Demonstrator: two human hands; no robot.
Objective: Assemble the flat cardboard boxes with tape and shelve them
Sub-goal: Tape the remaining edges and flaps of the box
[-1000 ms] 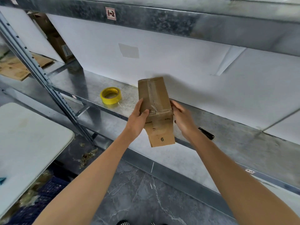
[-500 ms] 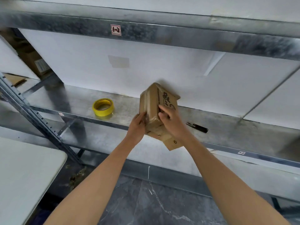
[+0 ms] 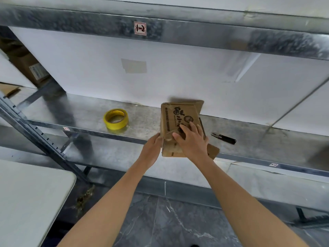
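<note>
Cardboard box [image 3: 178,118], brown, black print, glossy tape, right hand [image 3: 193,143] fingers [image 3: 185,129] flat on top, left hand [image 3: 153,148] gripping its side

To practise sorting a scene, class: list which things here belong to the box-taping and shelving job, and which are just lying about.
Belongs to the job:
cardboard box
yellow tape roll
black snips
metal shelf

Just lying about:
white table
stored carton at far left

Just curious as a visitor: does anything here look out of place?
The small brown cardboard box has flaps jutting out at its lower right and top right, so it looks unfinished. Brownish scraps litter the dark floor below the grey metal shelf.
</note>
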